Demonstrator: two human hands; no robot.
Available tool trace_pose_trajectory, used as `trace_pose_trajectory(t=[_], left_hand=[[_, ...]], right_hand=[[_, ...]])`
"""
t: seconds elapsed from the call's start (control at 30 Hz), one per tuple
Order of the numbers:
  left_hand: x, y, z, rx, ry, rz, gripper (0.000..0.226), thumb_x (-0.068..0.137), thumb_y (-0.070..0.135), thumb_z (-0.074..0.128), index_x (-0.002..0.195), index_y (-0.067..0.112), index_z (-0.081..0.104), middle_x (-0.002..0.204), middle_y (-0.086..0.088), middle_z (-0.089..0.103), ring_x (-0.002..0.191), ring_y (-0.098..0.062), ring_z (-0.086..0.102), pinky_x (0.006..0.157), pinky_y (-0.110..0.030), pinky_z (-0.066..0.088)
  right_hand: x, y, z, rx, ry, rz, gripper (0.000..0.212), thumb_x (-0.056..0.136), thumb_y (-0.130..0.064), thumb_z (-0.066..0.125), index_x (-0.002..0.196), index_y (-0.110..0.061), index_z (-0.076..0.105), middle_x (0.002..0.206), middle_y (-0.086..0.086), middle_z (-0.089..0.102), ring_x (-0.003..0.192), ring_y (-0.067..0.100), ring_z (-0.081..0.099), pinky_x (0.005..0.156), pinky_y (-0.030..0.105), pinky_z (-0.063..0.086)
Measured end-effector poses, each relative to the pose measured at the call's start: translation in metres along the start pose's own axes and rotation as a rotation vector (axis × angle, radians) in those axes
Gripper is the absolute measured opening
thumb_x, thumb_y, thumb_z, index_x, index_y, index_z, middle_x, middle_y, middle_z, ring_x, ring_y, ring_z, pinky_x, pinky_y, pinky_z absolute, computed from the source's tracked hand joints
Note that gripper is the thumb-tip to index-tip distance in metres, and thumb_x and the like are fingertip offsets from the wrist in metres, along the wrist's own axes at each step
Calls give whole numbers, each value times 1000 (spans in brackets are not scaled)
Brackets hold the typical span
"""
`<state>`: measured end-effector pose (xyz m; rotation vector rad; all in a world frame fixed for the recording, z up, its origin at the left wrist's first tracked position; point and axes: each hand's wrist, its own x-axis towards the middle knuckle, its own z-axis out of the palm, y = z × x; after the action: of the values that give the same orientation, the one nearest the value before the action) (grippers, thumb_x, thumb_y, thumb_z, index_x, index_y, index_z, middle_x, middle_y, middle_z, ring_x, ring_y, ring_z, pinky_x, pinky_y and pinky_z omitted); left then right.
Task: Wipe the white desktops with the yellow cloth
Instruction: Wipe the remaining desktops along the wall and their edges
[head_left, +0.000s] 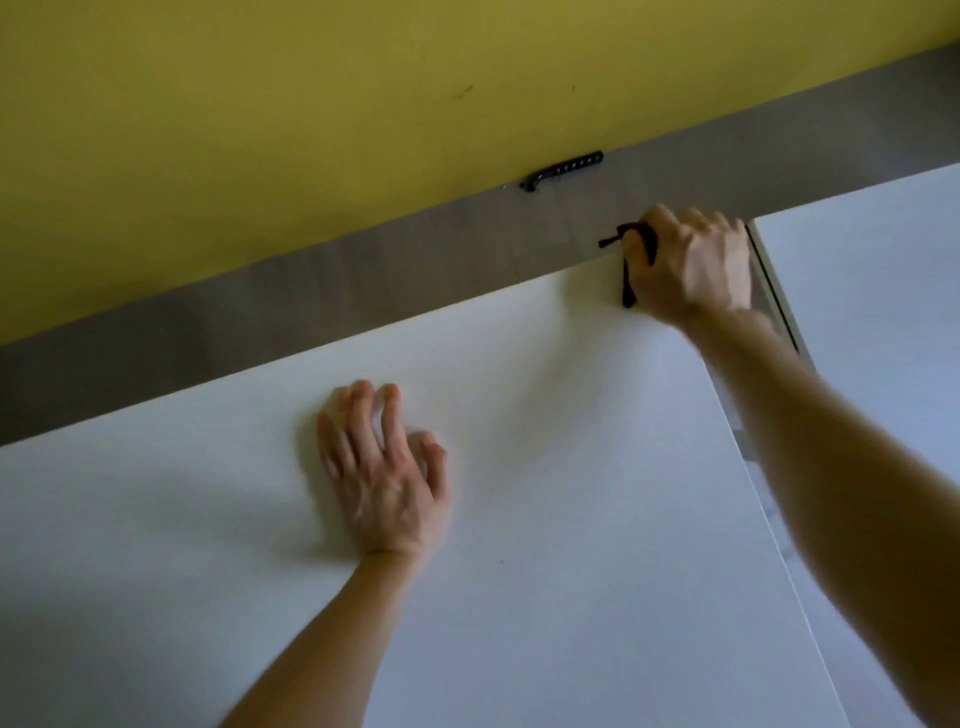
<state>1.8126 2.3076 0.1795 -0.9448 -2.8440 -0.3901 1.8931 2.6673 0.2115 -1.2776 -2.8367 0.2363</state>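
Left hand (384, 467) flat on white desktop (571, 519), fingers relaxed, right hand (691, 260) gripping thin black object (628, 283) at far corner

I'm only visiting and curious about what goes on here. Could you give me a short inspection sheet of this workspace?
Surface: white desktop; a second white desktop adjoins it on the right.
Job's things: yellow cloth: nothing seen.
Clutter: black strap-like item at the near desktop's far right corner.
Hands: left hand rests on the desktop with fingers relaxed; right hand grips the black item.
Cables: nothing seen for certain; the gripped item may be a cord.
Surroundings: yellow wall, grey strip below it, black perforated strap lying there.
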Motion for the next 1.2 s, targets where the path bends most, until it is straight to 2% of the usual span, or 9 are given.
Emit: trace_pose_trajectory(t=[0.17,0.3,0.4,0.47,0.67,0.77,0.93,1.03,1.2], left_hand=[[3,1,1,28,7,10,57,100,25,57,152,3,55,159,-25,47,154,-47,38,125,-66,28],[2,1,-1,50,-1,17,57,100,27,55,152,3,55,158,-24,47,152,-46,40,123,-65,30],[-1,-2,-1,65,-1,16,58,100,28,55,152,3,54,159,-24,47,152,-46,41,123,-65,32],[-1,-4,1,60,8,21,59,99,28,57,152,3,54,160,-24,47,152,-46,41,123,-65,32],[-1,-2,3,35,31,20,55,101,25,55,150,2,56,157,-25,49,150,-49,42,123,-66,31],[2,-1,5,38,30,22,55,100,25,56,150,2,56,156,-26,49,150,-49,42,123,-66,31],[1,-3,7,59,20,21,57,98,24,60,151,3,55,157,-24,49,151,-47,41,123,-65,31],[0,-4,8,63,28,25,57,97,23,62,150,4,55,156,-23,50,150,-46,43,124,-63,31],[1,-5,8,55,41,22,56,100,28,56,151,6,56,156,-23,50,149,-47,43,124,-63,29]], right_hand=[[6,-31,6,-6,44,-77,40,108,-40,40,111,-14,70,103,14,69,96,38,63,93,47,42],[0,-111,11,151,-117,-414,37,103,-44,45,106,-19,73,97,10,73,91,39,69,82,41,47],[-34,-177,19,323,-217,-629,35,102,-45,51,111,-22,75,93,6,70,89,35,67,84,41,45],[-31,-167,22,370,-204,-711,31,102,-45,57,120,-26,75,99,5,71,96,34,67,88,40,47],[10,-8,4,189,-19,-313,34,104,-45,50,116,-22,72,102,9,73,97,39,66,92,48,52],[3,-27,0,75,44,-139,37,103,-42,43,107,-18,71,96,9,69,94,37,62,93,47,47],[-27,-177,25,219,-145,-512,34,103,-45,47,103,-21,71,92,3,69,89,31,64,83,40,41],[-36,-193,27,323,-197,-610,36,103,-48,49,114,-23,73,99,4,71,96,32,66,89,41,47],[-14,-64,27,293,139,-183,35,103,-42,52,118,-19,74,105,8,72,104,38,65,102,43,45]])
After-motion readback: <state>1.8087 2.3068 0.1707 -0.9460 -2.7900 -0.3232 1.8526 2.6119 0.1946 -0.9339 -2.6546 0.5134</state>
